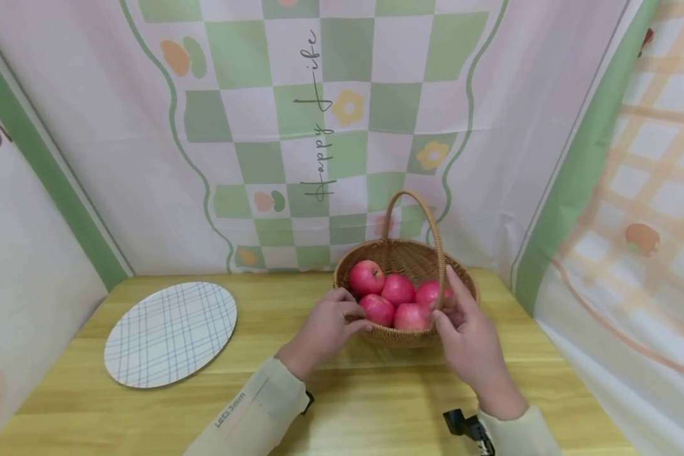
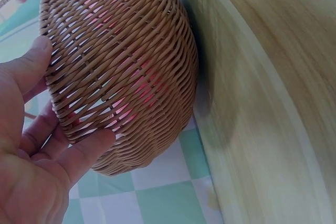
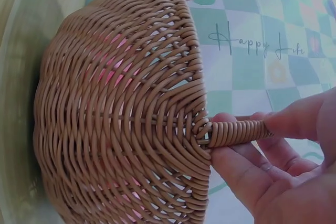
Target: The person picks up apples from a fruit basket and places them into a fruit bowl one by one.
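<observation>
A brown wicker basket [image 1: 401, 339] with a tall arched handle [image 1: 439, 250] sits on the table, tilted slightly toward me in the head view. Several pinkish-red apples [image 1: 398, 289] lie inside it. My left hand [image 1: 329, 324] grips the basket's left front rim, with fingers on both sides of the weave. At the right side, my right hand [image 1: 474, 345] pinches the base of the handle between thumb and fingers. The right wrist view shows that wrapped handle base [image 3: 239, 132] in the fingers, and pink shows through the basket wall [image 3: 121, 124].
A round white plate [image 1: 171, 335] with a blue grid pattern lies on the left of the wooden table [image 1: 370, 405]. Printed green-and-white checked cloth [image 1: 296, 107] hangs close behind the table. More cloth hangs along both sides.
</observation>
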The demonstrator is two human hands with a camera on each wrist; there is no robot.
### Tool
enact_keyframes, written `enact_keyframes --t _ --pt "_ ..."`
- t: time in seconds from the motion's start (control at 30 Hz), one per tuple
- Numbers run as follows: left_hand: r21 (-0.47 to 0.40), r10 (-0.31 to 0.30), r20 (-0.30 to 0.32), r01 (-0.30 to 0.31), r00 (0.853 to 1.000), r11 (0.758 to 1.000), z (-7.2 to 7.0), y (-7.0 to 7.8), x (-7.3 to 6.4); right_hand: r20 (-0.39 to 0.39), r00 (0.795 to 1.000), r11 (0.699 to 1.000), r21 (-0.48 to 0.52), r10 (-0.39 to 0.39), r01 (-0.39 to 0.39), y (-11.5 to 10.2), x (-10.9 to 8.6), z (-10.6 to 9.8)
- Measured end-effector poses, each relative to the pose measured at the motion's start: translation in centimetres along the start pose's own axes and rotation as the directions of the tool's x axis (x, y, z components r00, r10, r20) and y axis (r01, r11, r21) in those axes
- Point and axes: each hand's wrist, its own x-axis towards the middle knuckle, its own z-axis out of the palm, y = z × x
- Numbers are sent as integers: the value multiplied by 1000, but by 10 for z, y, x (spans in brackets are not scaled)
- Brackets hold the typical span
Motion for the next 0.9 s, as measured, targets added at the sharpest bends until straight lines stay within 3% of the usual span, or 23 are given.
enact_keyframes --t 0.37,0.57,0.63,0.73,0.83,0.9 --pt "21 11 -6 -11 1000 1000 0 -1 0 23 1000 999 -48 12 -11 -7 1 -1" --pt "-73 -90 -17 88 996 993 -12 -1 6 32 999 998 -66 19 -16 -7 0 -2" --pt "-134 -128 -39 122 991 984 -20 -3 12 36 999 997 -74 18 -15 -7 0 -2" --pt "-259 -130 -42 115 991 959 -32 -8 24 49 999 997 -82 14 -10 -8 1 -2" --pt "-381 -102 19 102 995 919 -36 -13 34 80 997 996 -94 15 -7 -10 2 -2" --pt "-389 -83 80 107 993 915 -33 -16 40 100 995 994 -106 12 -2 -11 3 -1"
